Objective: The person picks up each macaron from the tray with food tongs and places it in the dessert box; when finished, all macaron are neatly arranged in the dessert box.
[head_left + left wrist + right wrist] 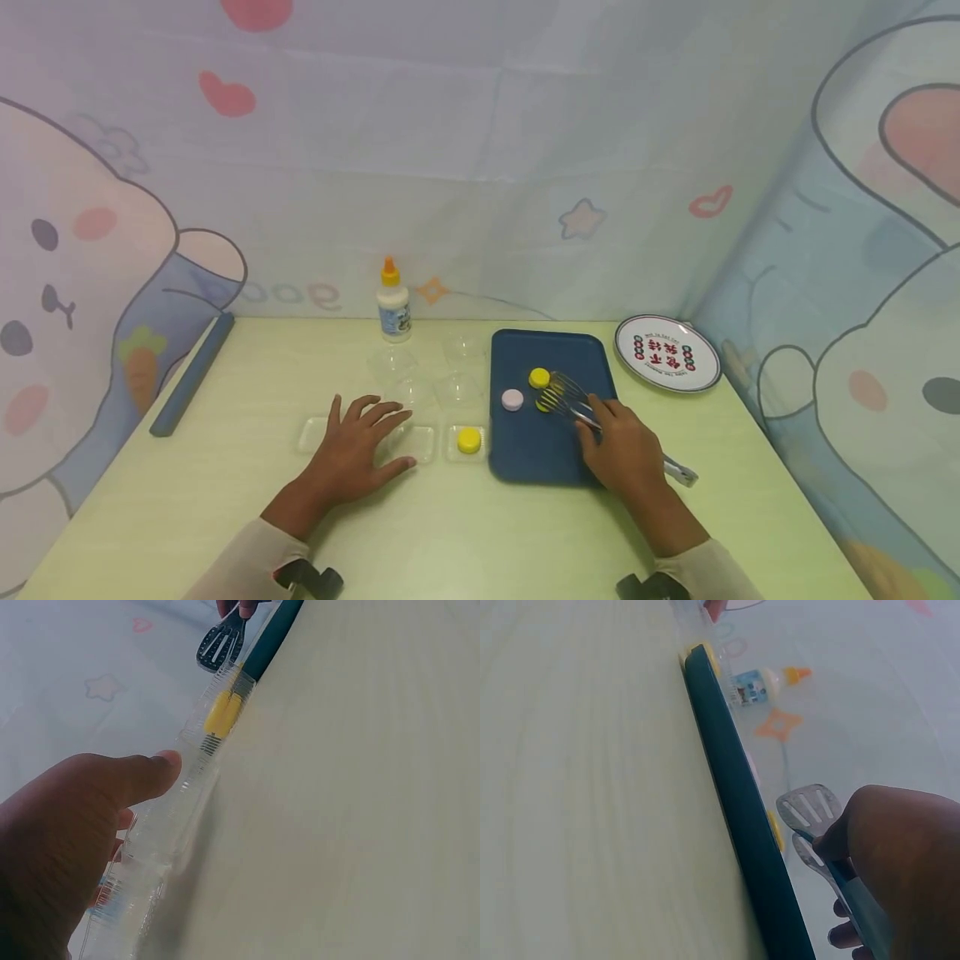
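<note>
My right hand [621,446] grips metal tongs [680,473] by the middle, their slotted heads [810,808] apart over the blue tray [536,457]. Under the heads is a yellow macaron [775,829], partly covered by them in the head view. Beside it on the tray lie another yellow macaron [539,378] and a pink macaron [512,400]. My left hand [360,450] is spread over a row of small clear plastic boxes [420,455], its thumb [166,769] extended beside them and nothing in its grasp. One yellow macaron [468,440] sits in the box nearest the tray.
Several clear lids [459,390] stand behind the boxes. A glue bottle [394,315] with an orange tip is near the back edge. The printed plate [667,354] lies at the back right, and a dark blue bar [193,375] runs along the left edge.
</note>
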Tool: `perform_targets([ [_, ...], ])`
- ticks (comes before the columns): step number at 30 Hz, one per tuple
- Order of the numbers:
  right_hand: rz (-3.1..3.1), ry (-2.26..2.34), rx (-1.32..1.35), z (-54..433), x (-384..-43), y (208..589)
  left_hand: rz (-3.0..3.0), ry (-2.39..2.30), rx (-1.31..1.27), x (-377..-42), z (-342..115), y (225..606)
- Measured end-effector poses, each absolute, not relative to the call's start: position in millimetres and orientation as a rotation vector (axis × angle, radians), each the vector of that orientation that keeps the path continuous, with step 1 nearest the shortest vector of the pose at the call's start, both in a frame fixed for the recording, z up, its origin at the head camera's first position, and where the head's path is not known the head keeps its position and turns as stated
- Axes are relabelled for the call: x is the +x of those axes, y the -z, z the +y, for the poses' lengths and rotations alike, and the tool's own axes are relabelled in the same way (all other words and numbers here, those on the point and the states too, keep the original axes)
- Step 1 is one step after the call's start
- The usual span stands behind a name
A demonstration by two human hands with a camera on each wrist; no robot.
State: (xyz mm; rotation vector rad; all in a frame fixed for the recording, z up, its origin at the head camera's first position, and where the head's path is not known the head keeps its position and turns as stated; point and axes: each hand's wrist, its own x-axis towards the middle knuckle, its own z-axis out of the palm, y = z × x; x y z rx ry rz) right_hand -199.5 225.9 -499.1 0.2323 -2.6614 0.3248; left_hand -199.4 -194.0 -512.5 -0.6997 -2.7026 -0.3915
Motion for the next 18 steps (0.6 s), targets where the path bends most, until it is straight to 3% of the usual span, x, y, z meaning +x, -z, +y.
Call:
perform_targets([
  [18,-2.700,-0.419,0.217,229.6,-206.1,508.6,-2.689,0.384,-0.698,-200.6,-195.6,517.1],
])
